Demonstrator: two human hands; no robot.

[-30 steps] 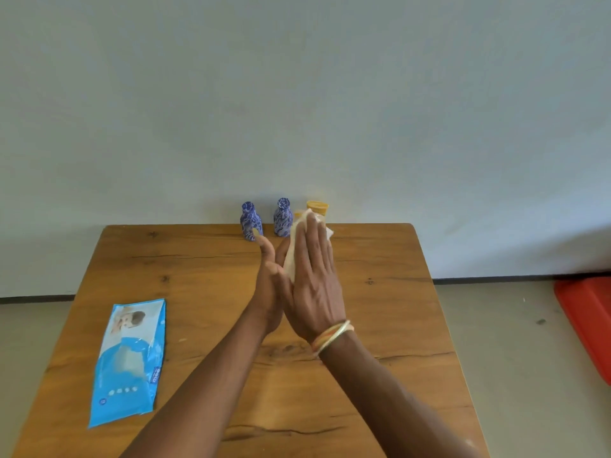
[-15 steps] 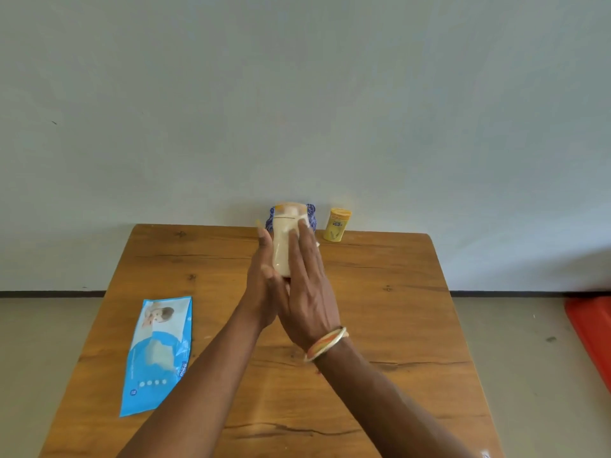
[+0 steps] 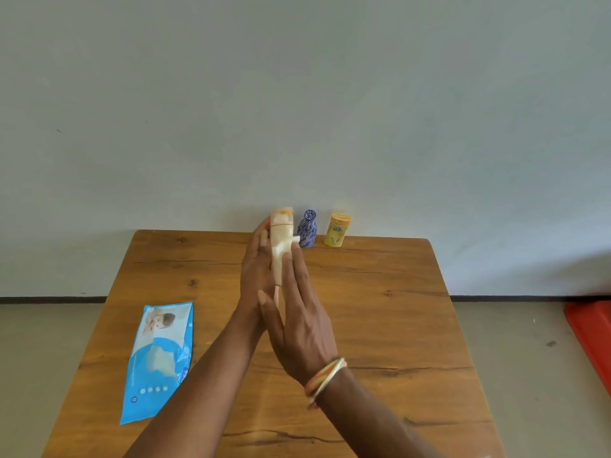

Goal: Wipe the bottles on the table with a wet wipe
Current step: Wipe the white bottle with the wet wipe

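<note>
Slid back toward the wrist since half a second ago: right hand (image 3: 299,325), flat-fingered, pressing a white wet wipe (image 3: 295,239) against the cream bottle (image 3: 281,246). Now uncovered behind: blue patterned bottle (image 3: 307,228), upright beside a yellow bottle (image 3: 337,230) at the desk's (image 3: 380,325) far edge. Left hand (image 3: 256,276) flat on the cream bottle's other side, sandwiching it upright above the desk. Blue wipes packet (image 3: 158,360) lying flat near the left edge.
</note>
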